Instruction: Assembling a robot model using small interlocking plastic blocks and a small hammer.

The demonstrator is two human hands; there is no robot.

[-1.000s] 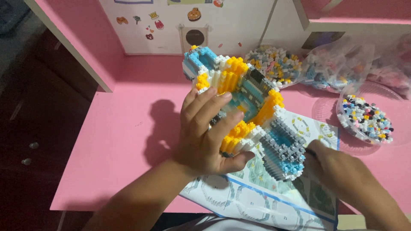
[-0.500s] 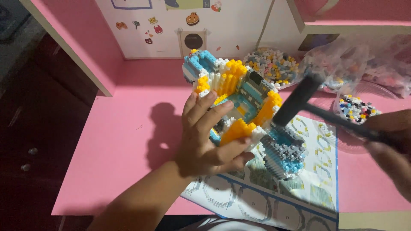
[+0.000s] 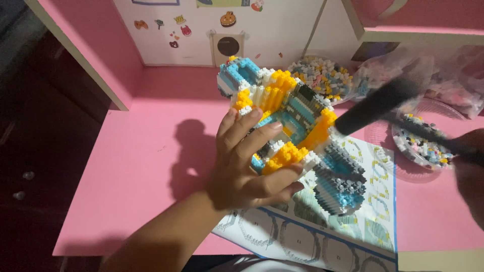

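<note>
A large model built of tiny bricks (image 3: 295, 118), in yellow, blue, white and grey, stands tilted over a printed instruction sheet (image 3: 353, 236) on the pink desk (image 3: 151, 166). My left hand (image 3: 247, 161) grips the model's near side, fingers spread over it and thumb under a yellow part. My right hand (image 3: 471, 174) is at the right edge, dark and blurred, holding a small black hammer (image 3: 380, 103). The hammer's head is beside the model's right side, near its yellow edge.
A clear dish of mixed small bricks (image 3: 421, 141) sits at the right. Another heap of bricks (image 3: 322, 75) and plastic bags (image 3: 443, 85) lie behind the model. A white wall panel with stickers (image 3: 222, 30) closes the back; a pink shelf side (image 3: 85, 55) stands left.
My right hand left the model's lower right, picked up the black hammer and swung its head toward the model's right side. My left hand kept its grip on the model.
</note>
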